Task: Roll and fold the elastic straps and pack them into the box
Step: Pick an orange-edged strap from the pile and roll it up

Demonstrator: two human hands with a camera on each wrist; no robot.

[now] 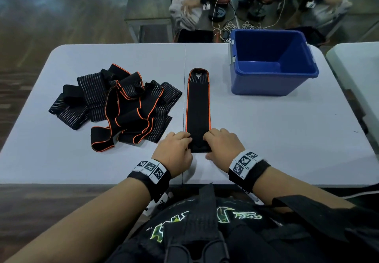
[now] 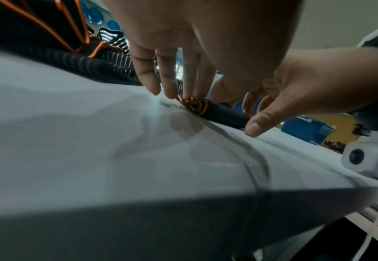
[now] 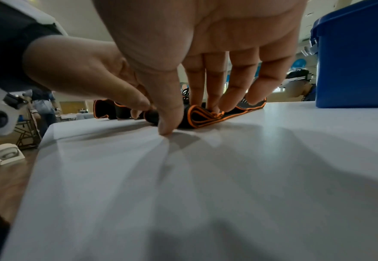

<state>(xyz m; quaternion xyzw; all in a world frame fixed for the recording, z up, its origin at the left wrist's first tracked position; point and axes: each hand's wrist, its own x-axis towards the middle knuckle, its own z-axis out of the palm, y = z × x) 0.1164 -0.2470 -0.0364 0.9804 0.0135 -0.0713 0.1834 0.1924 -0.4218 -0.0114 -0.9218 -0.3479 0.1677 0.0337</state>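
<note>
A black elastic strap with orange edging (image 1: 198,102) lies flat, running away from me on the white table (image 1: 266,135). Its near end is wound into a small roll (image 3: 202,117), also seen in the left wrist view (image 2: 197,106). My left hand (image 1: 185,146) grips the roll's left end with curled fingers (image 2: 172,84). My right hand (image 1: 211,143) holds the right end, fingers (image 3: 215,91) on top and the thumb behind against the table. A pile of loose straps (image 1: 119,102) lies to the left. The blue box (image 1: 272,61) stands open at the far right, nothing visible inside.
The table's near edge (image 1: 102,181) is just behind my wrists. A second white table (image 1: 361,74) adjoins on the right. Beyond the far edge, other people work among cables and a grey bench (image 1: 147,10).
</note>
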